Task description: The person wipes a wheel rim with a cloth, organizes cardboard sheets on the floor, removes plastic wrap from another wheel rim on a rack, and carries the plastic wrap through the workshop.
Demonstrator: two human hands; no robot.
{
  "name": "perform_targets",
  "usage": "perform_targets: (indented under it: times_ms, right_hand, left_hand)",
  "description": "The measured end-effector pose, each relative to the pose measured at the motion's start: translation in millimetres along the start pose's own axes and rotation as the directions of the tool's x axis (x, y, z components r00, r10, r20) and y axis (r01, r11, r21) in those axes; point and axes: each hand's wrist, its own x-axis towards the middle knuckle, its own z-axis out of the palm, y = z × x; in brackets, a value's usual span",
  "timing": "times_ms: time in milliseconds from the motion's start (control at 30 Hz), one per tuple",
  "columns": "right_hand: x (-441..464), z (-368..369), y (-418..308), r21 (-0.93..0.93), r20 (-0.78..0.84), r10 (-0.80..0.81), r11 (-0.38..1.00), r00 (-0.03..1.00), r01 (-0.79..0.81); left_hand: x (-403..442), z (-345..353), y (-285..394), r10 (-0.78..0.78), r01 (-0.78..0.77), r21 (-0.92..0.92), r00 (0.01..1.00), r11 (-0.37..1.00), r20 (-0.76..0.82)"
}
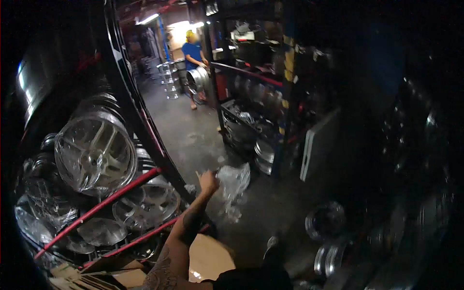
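My left hand [209, 182] reaches forward over the walkway, its fingers closed. A crumpled sheet of clear plastic wrap [234, 180] hangs from it on the right, trailing down toward the dark floor. A thin pale bit sticks up beside the fist, too small to name. Below my forearm are a tan cardboard piece [210, 256] and flattened cardboard boxes [113, 273]. My right hand is out of view.
On the left, a rack with a red bar [101, 211] holds plastic-wrapped wheel rims [96, 154]. More rims [328, 258] lie lower right. A pale panel [319, 140] leans near the right shelving [251, 77]. Farther back, a person in blue [193, 52] handles a rim [198, 79].
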Motion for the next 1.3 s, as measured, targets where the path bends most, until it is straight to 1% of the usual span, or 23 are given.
perform_targets:
  times_ms: [67,133,200,267,300,333,433,467,533,600,633,700,733,800,833,867,967,1000,1033,1133,1233,1267,1300]
  right_hand:
    - [62,-26,-64,-0.091,0.037,-0.031,0.995,0.999,0.034]
    - [130,-55,-131,-0.184,0.074,-0.088,0.978,0.993,0.1]
    - [203,-76,-204,-0.294,0.122,-0.182,0.932,0.976,0.211]
    - [269,-76,-290,-0.367,0.164,-0.318,0.859,0.934,0.358]
    - [298,-72,-335,-0.401,0.194,-0.402,0.8,0.895,0.446]
    - [325,-65,-378,-0.41,0.223,-0.485,0.74,0.845,0.533]
    - [397,-19,-481,-0.334,0.325,-0.699,0.545,0.637,0.769]
    - [421,5,-506,-0.271,0.354,-0.735,0.511,0.578,0.816]
    - [463,54,-554,-0.176,0.409,-0.694,0.577,0.592,0.798]
    - [440,119,-605,-0.408,0.354,-0.441,0.721,0.825,0.56]
    - [435,153,-621,-0.465,0.42,-0.393,0.681,0.818,0.566]
    - [426,206,-640,-0.571,0.529,-0.266,0.591,0.806,0.57]
    - [477,226,-609,-0.465,0.671,-0.391,0.44,0.63,0.768]
    - [568,267,-555,-0.162,0.815,-0.56,0.021,0.146,0.987]
    - [507,283,-597,-0.514,0.742,-0.196,0.448,0.642,0.731]
    - [486,295,-619,-0.623,0.639,-0.042,0.557,0.768,0.549]
    - [479,334,-663,-0.68,0.531,0.096,0.641,0.842,0.356]
    - [484,348,-681,-0.695,0.499,0.124,0.648,0.858,0.311]
    - [489,365,-698,-0.697,0.472,0.147,0.666,0.869,0.266]
    - [528,415,-754,-0.713,0.387,0.222,0.687,0.895,0.138]
    - [591,475,-829,-0.737,0.316,0.246,0.672,0.916,0.074]
    - [616,503,-860,-0.781,0.374,0.166,0.587,0.912,0.213]
    - [637,536,-900,-0.805,0.512,0.042,0.374,0.858,0.461]
  left_hand:
    - [0,25,-19,-0.078,0.079,-0.073,0.997,0.994,0.015]
    - [2,53,-42,-0.056,0.056,-0.023,0.998,0.998,0.001]
    - [5,62,-53,-0.084,0.084,0.002,0.995,0.996,0.06]
    - [4,63,-58,-0.113,0.114,0.033,0.993,0.993,-0.015]
    - [8,68,-66,-0.071,0.071,0.003,0.993,0.997,-0.096]
    - [9,71,-69,-0.131,0.129,-0.03,0.985,0.991,-0.113]
    - [20,84,-92,-0.307,0.306,0.02,0.952,0.952,0.002]
    - [26,88,-94,-0.386,0.385,-0.037,0.922,0.922,-0.026]
    - [38,100,-103,-0.534,0.519,-0.159,0.843,0.84,-0.072]
    - [42,144,-131,-0.524,0.485,-0.199,0.807,0.852,-0.274]
    - [53,163,-149,-0.51,0.464,-0.211,0.777,0.86,-0.369]
    - [91,188,-179,-0.827,0.563,-0.657,0.536,0.501,-0.172]
    - [106,200,-191,-0.916,0.545,-0.802,0.402,0.245,-0.007]
    - [129,228,-224,-0.835,0.588,-0.638,0.523,0.498,-0.17]
    - [144,238,-235,-0.771,0.584,-0.534,0.591,0.612,-0.237]
    - [181,188,-202,-0.801,0.684,-0.44,0.576,0.582,-0.164]
    - [238,193,-240,-0.726,0.661,-0.304,0.651,0.685,-0.22]
    - [258,197,-259,-0.758,0.701,-0.295,0.632,0.649,-0.164]
    - [278,205,-277,-0.785,0.704,-0.367,0.601,0.608,-0.147]
    - [350,223,-331,-0.872,0.527,-0.752,0.473,0.396,-0.128]
    - [431,168,-333,-0.785,0.688,-0.388,0.587,0.613,-0.199]
    - [431,247,-411,-0.947,0.323,-0.922,0.298,0.215,-0.117]
    - [463,232,-409,-0.938,0.256,-0.948,0.332,0.19,-0.098]
